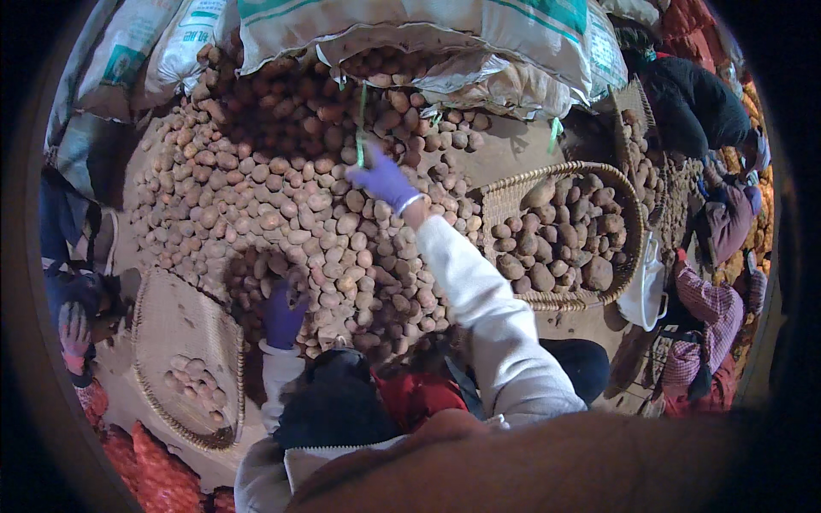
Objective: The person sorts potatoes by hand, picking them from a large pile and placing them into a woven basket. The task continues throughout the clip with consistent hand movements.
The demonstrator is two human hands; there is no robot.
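My right hand (386,183), in a purple glove, reaches over a broad heap of potatoes (256,199). Motion blurs its fingers. A green strip (362,118) hangs from an open woven sack (417,38) and ends at those fingers; whether they grip it is unclear. Lower down, my left hand (284,315), also purple-gloved, is among the potatoes at the near side of the heap. Shadow covers its fingertips, and I cannot tell if a potato is in them. Potatoes lie inside the sack's mouth.
A wicker basket (632,269) at right holds larger potatoes. Another wicker scoop basket (144,346) at left has a few. Beyond the right basket stands a white plastic basin (643,288). Co-workers sit on both sides, one with a gloved hand (74,333). Red mesh sacks (160,471) lie lower left.
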